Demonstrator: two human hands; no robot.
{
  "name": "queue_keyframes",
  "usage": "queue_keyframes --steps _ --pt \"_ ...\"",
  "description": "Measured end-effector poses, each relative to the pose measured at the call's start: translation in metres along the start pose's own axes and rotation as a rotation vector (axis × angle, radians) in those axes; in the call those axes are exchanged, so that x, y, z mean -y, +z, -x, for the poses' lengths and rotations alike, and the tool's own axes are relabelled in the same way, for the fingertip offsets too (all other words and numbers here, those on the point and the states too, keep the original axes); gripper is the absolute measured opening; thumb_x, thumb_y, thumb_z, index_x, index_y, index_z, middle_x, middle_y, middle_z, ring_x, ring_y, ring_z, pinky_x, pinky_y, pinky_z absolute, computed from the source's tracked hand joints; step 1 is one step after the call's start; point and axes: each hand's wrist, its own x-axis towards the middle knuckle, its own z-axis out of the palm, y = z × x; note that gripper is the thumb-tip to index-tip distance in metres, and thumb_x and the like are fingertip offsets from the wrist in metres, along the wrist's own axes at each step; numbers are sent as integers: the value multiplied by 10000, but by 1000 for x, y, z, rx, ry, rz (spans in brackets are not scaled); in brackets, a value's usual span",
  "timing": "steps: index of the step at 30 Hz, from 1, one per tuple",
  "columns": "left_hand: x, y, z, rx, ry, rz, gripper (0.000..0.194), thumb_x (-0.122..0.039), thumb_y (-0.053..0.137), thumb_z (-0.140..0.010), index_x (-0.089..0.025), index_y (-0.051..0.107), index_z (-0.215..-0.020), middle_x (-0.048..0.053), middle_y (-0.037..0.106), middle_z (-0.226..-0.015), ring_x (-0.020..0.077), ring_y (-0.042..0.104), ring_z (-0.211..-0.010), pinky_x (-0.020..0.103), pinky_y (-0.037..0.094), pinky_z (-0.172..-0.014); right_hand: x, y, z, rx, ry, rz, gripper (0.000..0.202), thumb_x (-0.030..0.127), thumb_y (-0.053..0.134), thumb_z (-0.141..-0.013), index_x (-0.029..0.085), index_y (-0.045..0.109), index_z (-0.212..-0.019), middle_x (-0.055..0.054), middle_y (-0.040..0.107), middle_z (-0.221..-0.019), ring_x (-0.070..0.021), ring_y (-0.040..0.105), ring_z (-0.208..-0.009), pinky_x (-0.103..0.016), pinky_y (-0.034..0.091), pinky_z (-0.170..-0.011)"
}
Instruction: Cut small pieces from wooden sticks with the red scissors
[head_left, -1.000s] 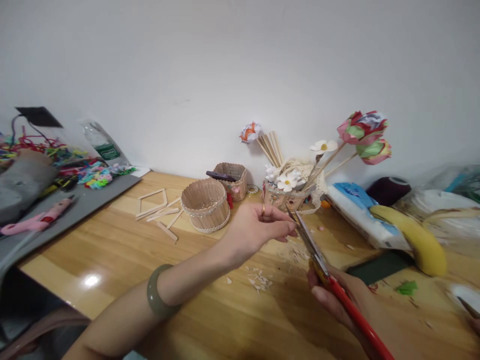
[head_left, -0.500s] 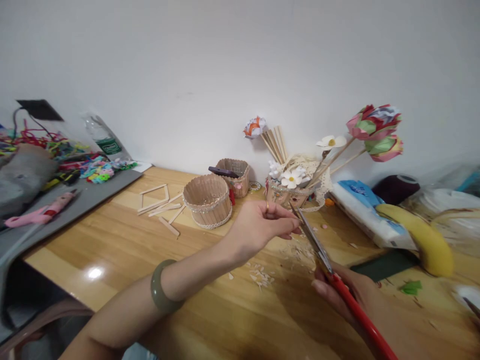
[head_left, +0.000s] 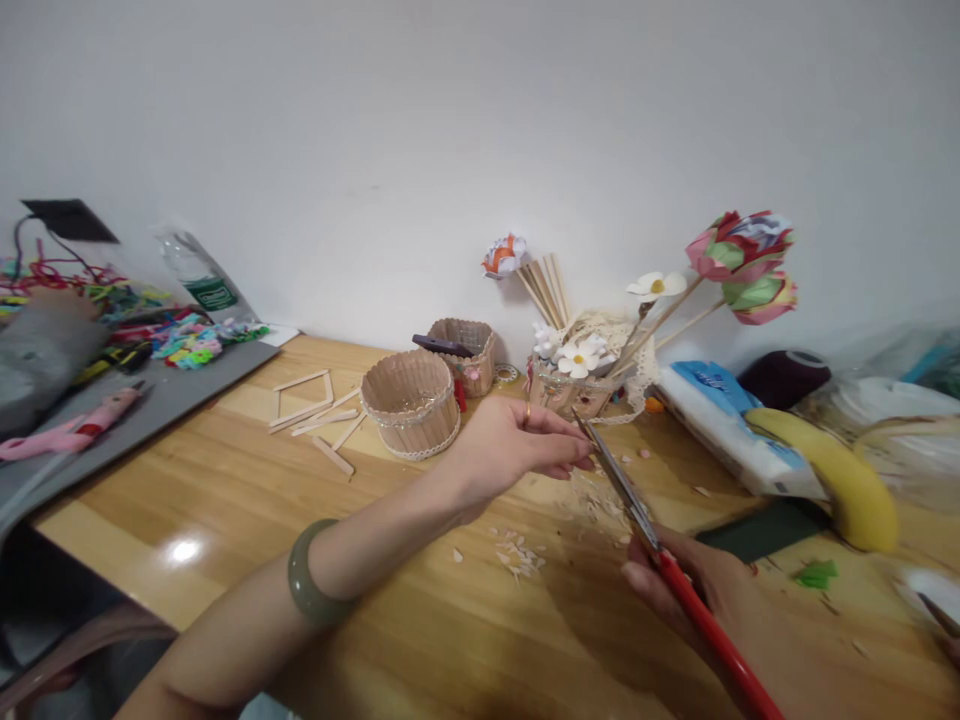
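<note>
My right hand (head_left: 697, 590) grips red-handled scissors (head_left: 667, 565), their blades pointing up and left. At the blade tips, my left hand (head_left: 529, 445) is closed in a pinch. Whatever sits between its fingertips is too small to make out. Below the two hands, pale wood chips (head_left: 520, 555) are scattered on the wooden table (head_left: 420, 620). Just left of my left hand stands a round basket (head_left: 412, 405) made of wooden sticks with a lace-like trim. Several flat wooden sticks (head_left: 300, 412) lie farther left, some laid out in an angular outline.
Behind stand a second stick basket (head_left: 480, 365) with a phone (head_left: 442, 346) and a container of flowers (head_left: 577, 385). To the right lie a tissue pack (head_left: 739, 430), a banana (head_left: 847, 480) and a dark green strip (head_left: 772, 530). A pink glue gun (head_left: 71, 430) rests on a grey mat (head_left: 187, 400).
The whole view has shifted slightly, so things appear a little farther left. Both hands keep nearly the same pose, with the scissors still at the left fingertips.
</note>
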Motion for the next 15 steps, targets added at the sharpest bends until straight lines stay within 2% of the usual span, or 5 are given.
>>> queue_keyframes --steps 3,8,11,15 --pt "1 0 0 2 15 -15 44 -109 680 -628 -122 666 -589 -4 640 -560 61 558 -525 204 470 -584 -2 -2 0 55 -1 -23 432 625 507 -712 228 411 -571 51 392 -497 -131 358 -470 -247 321 -438" --pt "2 0 -2 5 32 -29 53 -141 689 -621 -123 659 -582 8 637 -567 70 556 -530 226 477 -606 12 -14 2 179 -33 -144 384 594 578 -714 231 521 -599 -8 553 -562 -194 516 -533 -286 416 -456" --pt "0 -3 -3 40 31 -43 56 -171 686 -629 -128 664 -600 15 640 -588 75 557 -547 234 478 -617 17 -15 3 81 -71 -236 401 619 550 -739 245 543 -595 -21 554 -555 -201 520 -523 -299 422 -448" --pt "-1 -15 -10 96 53 -194 59 -190 666 -641 -131 662 -634 13 643 -611 83 559 -570 227 469 -604 2 -12 -4 60 -86 -205 445 663 497 -744 246 525 -591 -16 521 -526 -191 490 -478 -294 379 -403"
